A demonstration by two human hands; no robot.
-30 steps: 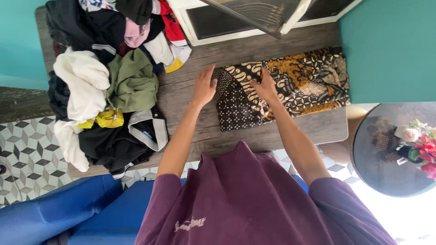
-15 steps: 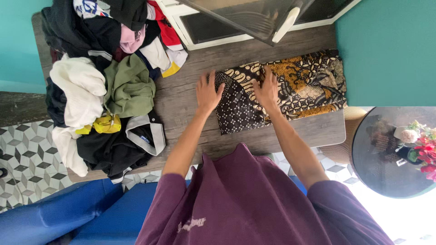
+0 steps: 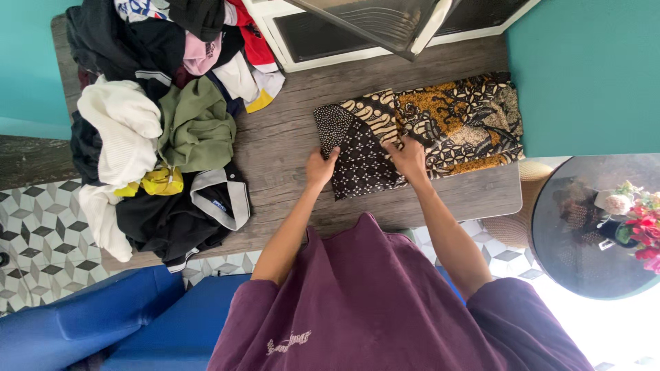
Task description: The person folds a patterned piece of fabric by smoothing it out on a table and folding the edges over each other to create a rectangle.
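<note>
A: Where is the cloth you are working on?

B: Your patterned cloth (image 3: 440, 127) lies folded on the wooden tabletop (image 3: 289, 148), toward its right end, with the dark dotted part nearest you and the brown and yellow part running off to the right.

A: And your hands?

B: Your left hand (image 3: 320, 168) sits at the cloth's near left edge, fingers curled onto the fabric; whether that grip pinches it, I cannot tell. Your right hand (image 3: 410, 156) rests on top of the cloth, fingers bent onto it, and I cannot tell if that grip is clenched either.

A: What else is around?

B: A pile of clothes (image 3: 155, 130) covers the tabletop's left side, well apart from the cloth. A round dark table (image 3: 584, 240) with flowers (image 3: 636, 223) stands to your right.
</note>
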